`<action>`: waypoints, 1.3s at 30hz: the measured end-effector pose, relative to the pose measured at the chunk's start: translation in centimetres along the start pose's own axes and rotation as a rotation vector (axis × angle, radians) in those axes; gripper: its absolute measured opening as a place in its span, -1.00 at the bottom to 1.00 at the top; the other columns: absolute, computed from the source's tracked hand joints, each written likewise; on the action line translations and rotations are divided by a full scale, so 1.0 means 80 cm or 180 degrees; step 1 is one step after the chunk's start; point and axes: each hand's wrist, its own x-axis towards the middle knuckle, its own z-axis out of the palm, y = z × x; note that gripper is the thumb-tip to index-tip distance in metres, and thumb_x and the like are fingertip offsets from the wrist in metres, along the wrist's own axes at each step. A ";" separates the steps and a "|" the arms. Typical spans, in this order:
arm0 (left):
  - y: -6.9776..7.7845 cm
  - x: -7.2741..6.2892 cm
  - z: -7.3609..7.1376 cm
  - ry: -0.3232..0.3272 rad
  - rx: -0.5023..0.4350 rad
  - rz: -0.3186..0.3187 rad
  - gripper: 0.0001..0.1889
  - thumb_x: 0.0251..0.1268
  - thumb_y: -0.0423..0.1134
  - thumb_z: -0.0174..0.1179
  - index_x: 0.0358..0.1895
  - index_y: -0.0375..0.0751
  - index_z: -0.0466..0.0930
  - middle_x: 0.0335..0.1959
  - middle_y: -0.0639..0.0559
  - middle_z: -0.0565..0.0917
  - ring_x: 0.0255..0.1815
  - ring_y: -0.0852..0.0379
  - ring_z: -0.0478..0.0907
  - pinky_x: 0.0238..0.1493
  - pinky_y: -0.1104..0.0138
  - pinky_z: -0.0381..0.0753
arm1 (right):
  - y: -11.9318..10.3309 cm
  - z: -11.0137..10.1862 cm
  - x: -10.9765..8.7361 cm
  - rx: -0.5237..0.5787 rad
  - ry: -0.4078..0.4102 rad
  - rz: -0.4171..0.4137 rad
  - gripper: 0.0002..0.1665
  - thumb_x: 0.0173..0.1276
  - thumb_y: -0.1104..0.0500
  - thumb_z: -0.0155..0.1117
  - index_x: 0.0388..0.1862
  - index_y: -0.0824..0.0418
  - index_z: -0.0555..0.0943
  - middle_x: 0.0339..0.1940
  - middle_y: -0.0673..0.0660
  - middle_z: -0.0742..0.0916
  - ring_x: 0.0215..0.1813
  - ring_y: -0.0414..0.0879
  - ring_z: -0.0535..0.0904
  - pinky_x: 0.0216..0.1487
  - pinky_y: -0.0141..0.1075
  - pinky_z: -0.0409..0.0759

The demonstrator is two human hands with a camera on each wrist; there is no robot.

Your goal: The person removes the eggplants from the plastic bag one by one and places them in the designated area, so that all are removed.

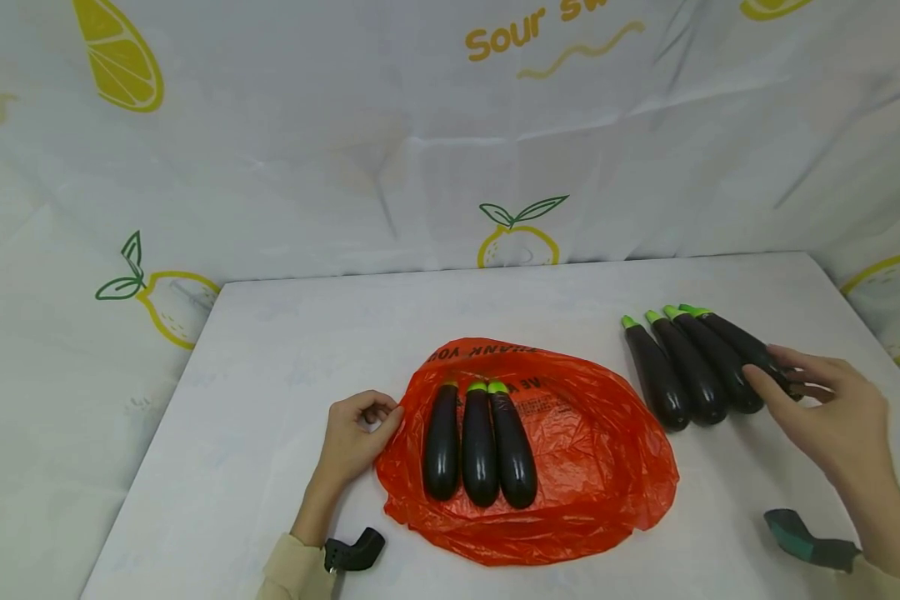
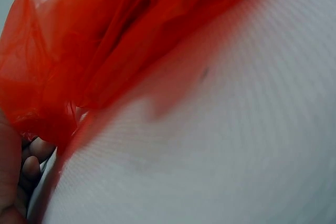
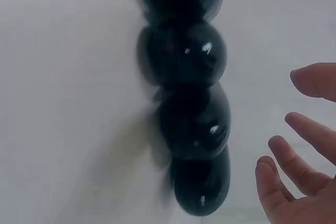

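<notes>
My left hand [image 1: 352, 442] pinches the left edge of a red plastic bag [image 1: 585, 450] that lies spread on the table. In the left wrist view, the curled fingers [image 2: 31, 166] sit under the bag's edge. Three dark eggplants with green stem ends lie side by side on the bag, the middle one [image 1: 480, 450] between two others. Farther right, several more eggplants [image 1: 663, 383] form a slanted row. My right hand [image 1: 832, 408] reaches over the rightmost eggplant [image 1: 742, 340], thumb and fingers spread around its lower end. From the right wrist, the fingers [image 3: 310, 129] appear apart from the eggplants [image 3: 197, 121].
The white table [image 1: 285, 333] ends at a back edge against a hanging white cloth [image 1: 307, 167] printed with lemons. Dark wrist-worn devices sit by both wrists, one of them a black piece [image 1: 356, 550] at the left.
</notes>
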 end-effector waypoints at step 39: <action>-0.002 0.000 0.000 -0.0015 -0.0018 -0.0001 -0.93 0.22 -0.32 0.39 -0.31 -0.26 0.75 -0.49 0.07 0.72 -0.44 0.30 0.46 -0.35 0.44 0.54 | -0.098 0.042 -0.060 0.0618 -0.0364 -0.1026 -0.45 0.10 0.36 0.58 0.13 0.26 0.71 -0.02 -0.58 0.51 -0.10 -0.53 0.46 -0.02 -0.84 0.37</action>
